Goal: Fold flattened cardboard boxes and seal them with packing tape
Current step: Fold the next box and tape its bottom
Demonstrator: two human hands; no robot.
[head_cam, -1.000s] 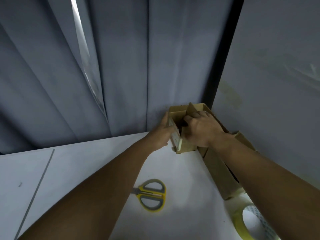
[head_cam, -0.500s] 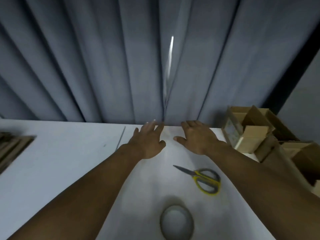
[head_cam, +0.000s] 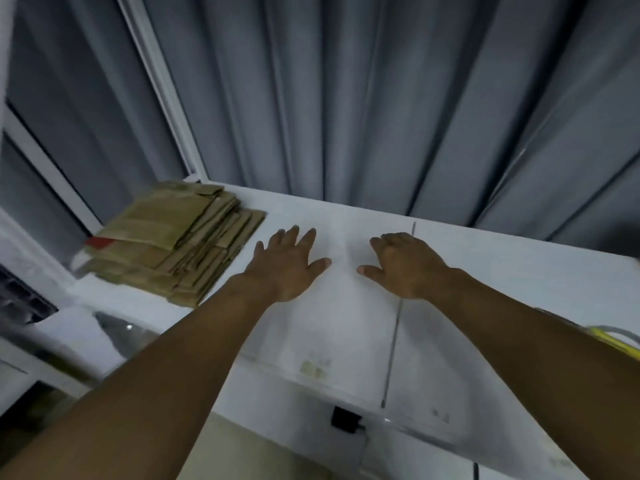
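A stack of flattened brown cardboard boxes (head_cam: 173,251) lies on the far left of the white table (head_cam: 502,271), one piece with a red patch. My left hand (head_cam: 289,263) hovers palm down with spread fingers just right of the stack, holding nothing. A short gap to its right, my right hand (head_cam: 403,265) is also empty, palm down, fingers loosely bent. The yellow handle of the scissors (head_cam: 620,341) peeks in at the right edge. The folded boxes and the tape roll are out of view.
Grey curtains (head_cam: 381,98) hang behind the table. A white window frame (head_cam: 156,81) runs along the left. A thin seam (head_cam: 394,327) crosses the tabletop under my right wrist. The table's front edge (head_cam: 311,379) lies below my forearms.
Both hands let go of the folded box at the right and swung left, empty. The view panned left, so the flat stack came in and the folded boxes and tape left it.
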